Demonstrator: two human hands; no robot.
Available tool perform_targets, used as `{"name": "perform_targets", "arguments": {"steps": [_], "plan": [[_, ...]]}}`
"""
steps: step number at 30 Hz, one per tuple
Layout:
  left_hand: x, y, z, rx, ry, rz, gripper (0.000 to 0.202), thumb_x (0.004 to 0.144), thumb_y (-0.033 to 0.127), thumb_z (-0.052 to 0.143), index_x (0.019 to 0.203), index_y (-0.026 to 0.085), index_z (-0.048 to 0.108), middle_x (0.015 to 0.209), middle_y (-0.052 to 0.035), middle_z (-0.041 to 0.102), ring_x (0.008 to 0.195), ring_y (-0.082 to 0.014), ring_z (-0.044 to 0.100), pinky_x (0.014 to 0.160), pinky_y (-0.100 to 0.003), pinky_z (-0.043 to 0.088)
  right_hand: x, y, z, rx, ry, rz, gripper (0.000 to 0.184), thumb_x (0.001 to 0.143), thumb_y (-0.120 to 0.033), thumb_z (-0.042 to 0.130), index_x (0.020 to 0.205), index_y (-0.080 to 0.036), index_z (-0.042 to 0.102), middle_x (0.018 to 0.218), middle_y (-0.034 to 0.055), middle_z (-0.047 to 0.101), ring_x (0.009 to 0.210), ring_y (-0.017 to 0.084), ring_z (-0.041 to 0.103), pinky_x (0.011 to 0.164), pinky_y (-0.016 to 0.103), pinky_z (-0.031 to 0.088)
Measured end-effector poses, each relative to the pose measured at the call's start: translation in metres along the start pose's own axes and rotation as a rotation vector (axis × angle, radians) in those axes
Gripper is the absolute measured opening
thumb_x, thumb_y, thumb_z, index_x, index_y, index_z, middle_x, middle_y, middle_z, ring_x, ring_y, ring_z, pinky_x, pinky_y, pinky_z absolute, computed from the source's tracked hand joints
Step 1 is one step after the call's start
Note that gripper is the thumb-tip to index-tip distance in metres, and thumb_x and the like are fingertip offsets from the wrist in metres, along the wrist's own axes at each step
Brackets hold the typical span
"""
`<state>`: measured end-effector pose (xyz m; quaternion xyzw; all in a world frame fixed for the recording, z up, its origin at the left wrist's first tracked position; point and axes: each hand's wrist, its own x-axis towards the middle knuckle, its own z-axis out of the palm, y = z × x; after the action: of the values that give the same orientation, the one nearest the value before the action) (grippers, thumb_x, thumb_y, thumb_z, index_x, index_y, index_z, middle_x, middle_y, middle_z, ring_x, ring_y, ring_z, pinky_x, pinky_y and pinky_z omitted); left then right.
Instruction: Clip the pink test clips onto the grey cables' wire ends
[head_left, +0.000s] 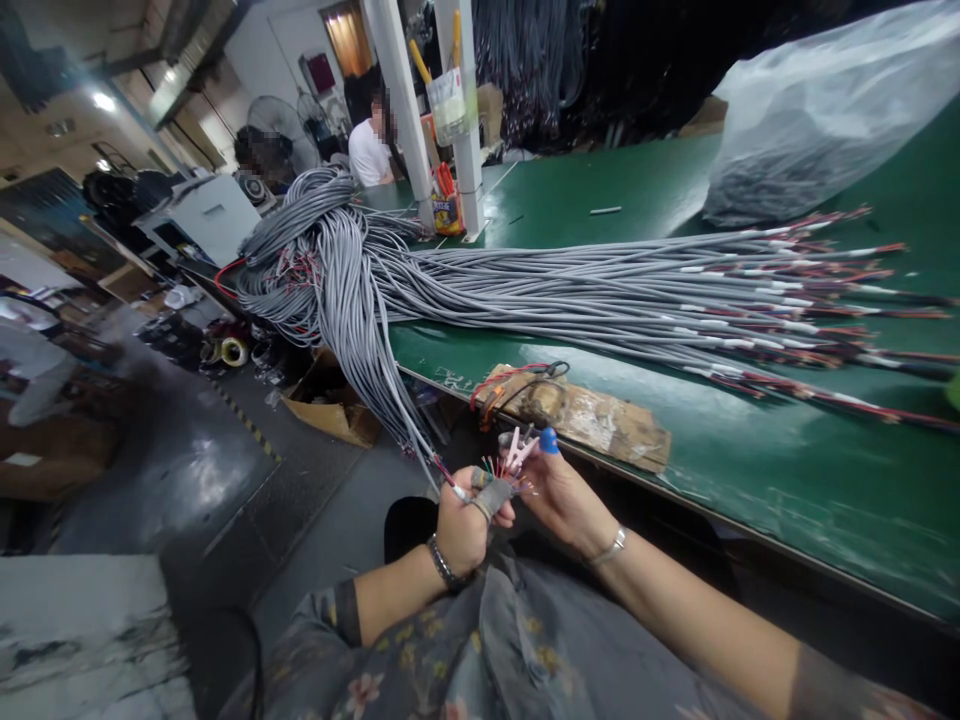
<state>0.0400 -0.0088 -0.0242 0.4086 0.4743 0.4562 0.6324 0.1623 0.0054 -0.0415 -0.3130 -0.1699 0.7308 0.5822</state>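
My left hand (469, 520), with tape-wrapped thumb and finger, is closed round the end of a grey cable (429, 462). Thin coloured wires (498, 467) fan out past the thumb. My right hand (566, 495), a blue cover on its thumb, pinches a pale pink clip (519, 450) close against these wires. Its fingertips are partly hidden behind the clip. From my left hand the cable runs up to a large bundle of grey cables (352, 270) draped over the table edge.
The green table (810, 490) carries long rows of cables with stripped ends (787, 300). Cardboard with a taped lump (592, 415) lies at its edge. A plastic bag (810, 130) stands at the back right. Below is an open carton (330, 405). A person (370, 150) sits behind the post (465, 130).
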Motion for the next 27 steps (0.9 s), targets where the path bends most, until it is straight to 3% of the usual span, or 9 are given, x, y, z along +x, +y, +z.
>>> {"name": "perform_targets", "arguments": {"steps": [10, 16, 22, 27], "plan": [[-0.005, 0.003, -0.004, -0.044, 0.010, 0.012, 0.042, 0.058, 0.052, 0.078, 0.059, 0.015, 0.057, 0.046, 0.0015, 0.057, 0.038, -0.0074, 0.049, 0.040, -0.018, 0.041, -0.008, -0.014, 0.003, 0.038, -0.067, 0.074, 0.043, 0.068, -0.064, 0.068, 0.078, -0.022, 0.071, 0.076, 0.0036, 0.068, 0.066, 0.015, 0.057, 0.057, 0.026, 0.045], [-0.004, 0.008, 0.000, -0.035, 0.018, 0.001, 0.041, 0.057, 0.051, 0.078, 0.059, 0.015, 0.057, 0.045, 0.0013, 0.057, 0.038, -0.0083, 0.050, 0.039, -0.019, 0.041, -0.005, -0.014, 0.004, -0.052, 0.025, -0.033, 0.036, 0.060, -0.052, 0.080, 0.074, -0.021, 0.068, 0.069, 0.0000, 0.065, 0.061, 0.013, 0.054, 0.057, 0.025, 0.043], [-0.001, 0.008, 0.003, -0.029, 0.016, -0.009, 0.041, 0.058, 0.051, 0.076, 0.059, 0.016, 0.055, 0.045, 0.0011, 0.057, 0.037, -0.0081, 0.049, 0.039, -0.019, 0.040, -0.011, -0.018, 0.011, -0.159, 0.010, -0.081, 0.042, 0.062, -0.058, 0.076, 0.067, -0.018, 0.065, 0.062, 0.0002, 0.060, 0.055, 0.012, 0.047, 0.054, 0.027, 0.038], [0.000, 0.007, 0.003, -0.019, 0.020, -0.023, 0.041, 0.058, 0.051, 0.076, 0.060, 0.016, 0.054, 0.044, 0.0017, 0.057, 0.037, -0.0079, 0.049, 0.039, -0.019, 0.040, -0.009, -0.015, 0.008, -0.099, 0.002, -0.036, 0.041, 0.062, -0.057, 0.077, 0.070, -0.018, 0.067, 0.062, 0.0002, 0.060, 0.056, 0.013, 0.048, 0.055, 0.028, 0.038]]}}
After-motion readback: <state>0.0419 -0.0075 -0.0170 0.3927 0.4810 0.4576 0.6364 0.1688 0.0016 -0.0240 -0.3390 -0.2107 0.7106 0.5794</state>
